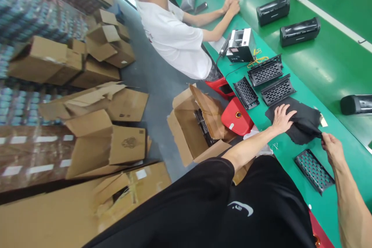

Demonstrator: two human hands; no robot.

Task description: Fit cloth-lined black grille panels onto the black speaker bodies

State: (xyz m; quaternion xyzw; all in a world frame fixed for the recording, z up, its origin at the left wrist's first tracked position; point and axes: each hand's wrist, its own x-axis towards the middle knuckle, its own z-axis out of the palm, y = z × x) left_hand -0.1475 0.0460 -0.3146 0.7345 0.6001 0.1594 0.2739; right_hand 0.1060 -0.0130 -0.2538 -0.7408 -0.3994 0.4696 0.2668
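A stack of black fabric pieces [305, 118] lies on the green table [290, 155]. My left hand [281, 118] rests flat on the stack's left side, fingers spread. My right hand [331, 148] pinches a corner of the top black fabric piece at its near right edge and lifts it slightly. A black perforated grille [314, 170] lies on the table just below my right hand. Three more black grilles [266, 81] lie beyond the fabric.
Black speaker bodies [299, 31] lie further across the green table. A white device [241, 44] stands near a seated co-worker in a white shirt [174, 35]. Red stools [236, 116] and an open cardboard box [194, 128] sit beside the table; many flattened boxes [95, 131] cover the floor.
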